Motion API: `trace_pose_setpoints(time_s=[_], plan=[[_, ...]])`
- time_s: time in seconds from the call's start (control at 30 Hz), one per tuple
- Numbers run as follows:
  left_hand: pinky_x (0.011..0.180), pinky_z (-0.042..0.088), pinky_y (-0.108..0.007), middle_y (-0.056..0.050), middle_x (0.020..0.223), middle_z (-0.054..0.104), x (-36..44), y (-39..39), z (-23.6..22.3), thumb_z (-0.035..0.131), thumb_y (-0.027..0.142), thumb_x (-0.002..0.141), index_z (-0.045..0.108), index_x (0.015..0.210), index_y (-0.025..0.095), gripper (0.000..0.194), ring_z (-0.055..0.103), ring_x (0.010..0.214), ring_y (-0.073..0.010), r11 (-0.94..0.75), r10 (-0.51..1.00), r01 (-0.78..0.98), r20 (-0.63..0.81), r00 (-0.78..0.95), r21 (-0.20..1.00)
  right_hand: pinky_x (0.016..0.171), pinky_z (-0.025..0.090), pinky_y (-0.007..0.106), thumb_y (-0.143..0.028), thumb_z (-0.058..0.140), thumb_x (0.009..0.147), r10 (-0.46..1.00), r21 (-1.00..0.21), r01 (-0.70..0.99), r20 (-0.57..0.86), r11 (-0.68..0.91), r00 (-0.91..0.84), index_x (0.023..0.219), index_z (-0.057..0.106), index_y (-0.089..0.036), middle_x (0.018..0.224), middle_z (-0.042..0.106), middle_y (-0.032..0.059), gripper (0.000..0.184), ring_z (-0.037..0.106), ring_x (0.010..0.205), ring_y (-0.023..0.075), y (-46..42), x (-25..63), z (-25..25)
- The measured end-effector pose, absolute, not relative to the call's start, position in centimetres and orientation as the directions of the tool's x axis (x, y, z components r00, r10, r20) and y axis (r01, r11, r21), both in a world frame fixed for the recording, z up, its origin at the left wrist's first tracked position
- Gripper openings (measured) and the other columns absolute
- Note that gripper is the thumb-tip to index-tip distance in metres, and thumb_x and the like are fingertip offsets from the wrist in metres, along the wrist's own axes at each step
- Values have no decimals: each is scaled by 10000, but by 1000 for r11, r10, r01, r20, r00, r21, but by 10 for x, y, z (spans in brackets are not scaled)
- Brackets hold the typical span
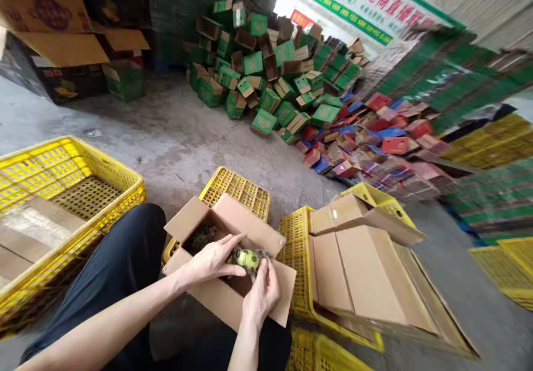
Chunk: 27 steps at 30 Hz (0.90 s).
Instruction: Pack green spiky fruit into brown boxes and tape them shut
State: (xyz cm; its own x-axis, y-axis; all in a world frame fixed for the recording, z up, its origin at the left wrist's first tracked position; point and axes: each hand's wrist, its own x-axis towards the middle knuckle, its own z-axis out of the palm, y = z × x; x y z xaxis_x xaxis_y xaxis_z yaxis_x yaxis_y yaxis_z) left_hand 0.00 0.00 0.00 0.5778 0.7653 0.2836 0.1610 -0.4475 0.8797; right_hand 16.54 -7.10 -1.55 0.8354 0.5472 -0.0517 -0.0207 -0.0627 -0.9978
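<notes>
An open brown cardboard box [233, 215] rests on a yellow crate in front of me, dark contents showing inside. Over its opening both hands hold a small yellow-green packet [245, 258]. My left hand [214, 260] grips the packet's left end with fingers stretched along it. My right hand [262, 290] is curled around its right end from below. My dark-trousered leg [125, 265] lies to the left of the box.
A large yellow crate [62, 154] lined with cardboard sits at left. More open cardboard boxes [366, 271] rest on yellow crates at right. Piles of green boxes [266, 71] and red-blue boxes [375, 138] cover the concrete floor ahead, with stacked flat cartons at right.
</notes>
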Motion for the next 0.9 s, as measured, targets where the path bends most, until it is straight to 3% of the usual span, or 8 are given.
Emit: trace_pose_setpoints(time_s=[0.1,0.23,0.37,0.57,0.73,0.83,0.9], plan=[[907,552,-344,-114,1156,748,1,1,1,640,751,904,612,1354,181,727,734,1005,-278,-383,769,197,193,610,903,828,641,395,-715,721,809,551,-982,165,88,-91,830,1069,788,-115,1111,810,198,658,772,1023,334,-71,170,-14],[683,491,-266,-37,877,723,-3,5,4,653,726,913,686,1195,159,634,666,729,-196,-297,786,218,109,608,930,829,630,375,-724,666,861,575,-940,319,196,-121,794,1040,791,-116,1041,820,195,646,784,938,308,-71,168,-11],[749,509,-275,-64,1014,757,-7,9,7,675,674,929,677,1259,169,604,688,828,-208,-269,790,132,140,597,954,806,632,361,-703,656,886,589,-934,335,203,-123,782,1073,781,-107,1048,817,203,637,788,928,304,-71,165,-8],[936,549,-319,-99,1185,758,-10,8,12,669,505,993,673,1263,182,421,724,1046,-243,-264,843,75,192,503,962,894,623,397,-636,645,936,680,-898,437,288,-54,674,1228,751,-101,1201,779,216,619,762,1059,314,-71,166,-9],[1010,557,-336,-87,1255,739,-8,7,11,663,371,1006,653,1301,213,335,715,1141,-242,-325,845,70,256,470,943,829,623,405,-612,676,934,613,-758,651,495,-42,616,1018,814,-139,1090,784,202,499,741,995,314,-71,166,-6],[1054,555,-345,-84,1294,719,-4,5,8,654,336,1010,597,1386,230,395,696,1203,-241,-395,821,93,306,481,914,705,634,347,-554,660,968,625,-815,579,440,-23,645,1047,799,-117,1075,783,203,465,763,829,262,-72,164,-3],[1085,550,-366,-99,1353,685,0,3,6,631,360,1025,528,1479,243,480,676,1247,-248,-451,805,133,338,487,883,707,647,339,-524,647,984,639,-852,523,397,-10,659,1089,784,-114,1111,783,204,445,773,827,253,-73,163,-2]])
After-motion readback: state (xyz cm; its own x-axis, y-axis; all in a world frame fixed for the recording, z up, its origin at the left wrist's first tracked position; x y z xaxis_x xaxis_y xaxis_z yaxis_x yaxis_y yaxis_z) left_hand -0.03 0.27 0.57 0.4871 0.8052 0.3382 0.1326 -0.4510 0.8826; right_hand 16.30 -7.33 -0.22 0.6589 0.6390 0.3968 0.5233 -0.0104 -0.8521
